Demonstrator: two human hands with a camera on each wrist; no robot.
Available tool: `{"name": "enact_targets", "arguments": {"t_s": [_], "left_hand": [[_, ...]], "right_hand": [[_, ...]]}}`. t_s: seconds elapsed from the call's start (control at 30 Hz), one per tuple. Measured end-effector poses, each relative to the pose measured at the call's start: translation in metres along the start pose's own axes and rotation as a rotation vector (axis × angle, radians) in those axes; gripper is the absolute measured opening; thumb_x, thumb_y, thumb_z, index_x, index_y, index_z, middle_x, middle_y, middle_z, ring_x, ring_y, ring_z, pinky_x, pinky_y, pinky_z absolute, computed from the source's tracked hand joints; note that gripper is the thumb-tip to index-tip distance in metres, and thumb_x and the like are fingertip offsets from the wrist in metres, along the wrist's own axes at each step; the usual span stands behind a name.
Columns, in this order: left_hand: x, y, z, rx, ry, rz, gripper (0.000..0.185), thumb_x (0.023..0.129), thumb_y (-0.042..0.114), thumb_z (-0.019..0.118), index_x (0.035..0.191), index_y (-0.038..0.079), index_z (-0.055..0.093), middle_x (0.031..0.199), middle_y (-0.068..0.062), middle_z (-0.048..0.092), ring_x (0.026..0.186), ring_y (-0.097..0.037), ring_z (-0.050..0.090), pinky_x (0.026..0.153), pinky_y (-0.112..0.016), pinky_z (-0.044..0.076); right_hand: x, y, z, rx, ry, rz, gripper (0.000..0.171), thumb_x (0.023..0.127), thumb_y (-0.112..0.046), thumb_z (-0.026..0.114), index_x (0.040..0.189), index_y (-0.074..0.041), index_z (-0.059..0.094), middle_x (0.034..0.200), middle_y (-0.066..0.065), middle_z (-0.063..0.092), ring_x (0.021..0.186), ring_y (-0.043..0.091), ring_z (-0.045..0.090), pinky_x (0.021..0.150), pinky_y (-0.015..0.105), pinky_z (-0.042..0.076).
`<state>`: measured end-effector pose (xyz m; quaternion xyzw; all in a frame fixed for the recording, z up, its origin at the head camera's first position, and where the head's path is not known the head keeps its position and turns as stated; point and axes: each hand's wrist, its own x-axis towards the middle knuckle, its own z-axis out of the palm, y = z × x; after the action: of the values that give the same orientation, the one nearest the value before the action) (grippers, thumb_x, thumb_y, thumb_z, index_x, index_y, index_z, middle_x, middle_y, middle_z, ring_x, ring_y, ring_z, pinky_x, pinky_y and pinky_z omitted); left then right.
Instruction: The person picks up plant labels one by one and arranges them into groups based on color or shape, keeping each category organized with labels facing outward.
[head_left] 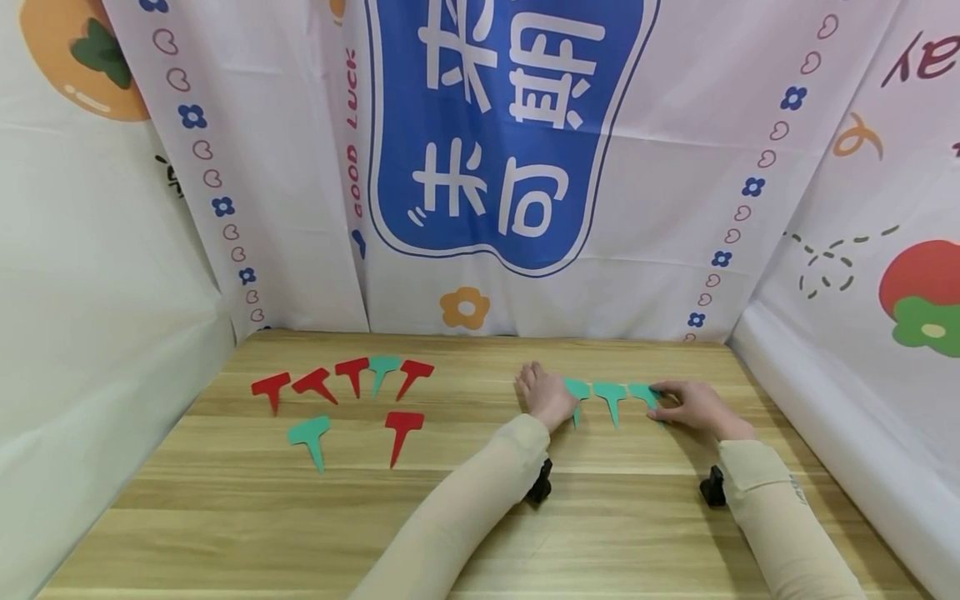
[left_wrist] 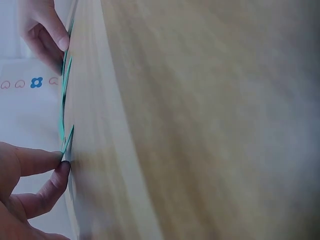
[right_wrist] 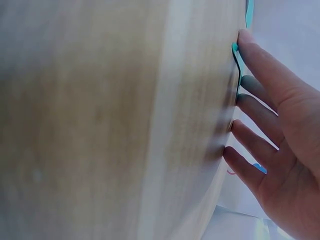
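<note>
Three green T-shaped plant labels lie in a row at the right of the table, stems toward the near edge. At the left end of that row, my left hand pinches the edge of a green plant label between thumb and finger, partly covering it. The middle green label lies untouched between the hands. My right hand holds the right-end green label with thumb and index finger, hiding part of it. In the right wrist view, the other fingers of the right hand are spread with their tips at the tabletop.
On the left of the wooden table lie several red plant labels, with a green label among the back ones and another green label nearer. Printed cloth walls the back and sides. Black wrist mounts hang under both forearms.
</note>
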<state>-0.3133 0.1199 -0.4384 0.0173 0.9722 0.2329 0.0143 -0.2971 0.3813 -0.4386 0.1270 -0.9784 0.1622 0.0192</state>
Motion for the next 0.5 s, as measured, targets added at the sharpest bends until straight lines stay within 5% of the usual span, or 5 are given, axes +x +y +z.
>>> {"name": "enact_targets", "arguments": {"t_s": [0.5], "left_hand": [[0.0010,0.0010,0.0023,0.019,0.009,0.007,0.019,0.082,0.025,0.066,0.079,0.006,0.068,0.149,-0.023,0.032,0.142,-0.039,0.020,0.115,-0.055,0.017]], "right_hand": [[-0.0002,0.0010,0.0011,0.001,0.012,-0.013,0.061,0.078,-0.041,0.074,0.123,-0.002,0.061,0.124,0.027,0.058,0.117,0.049,0.050,0.097,0.059,0.039]]}}
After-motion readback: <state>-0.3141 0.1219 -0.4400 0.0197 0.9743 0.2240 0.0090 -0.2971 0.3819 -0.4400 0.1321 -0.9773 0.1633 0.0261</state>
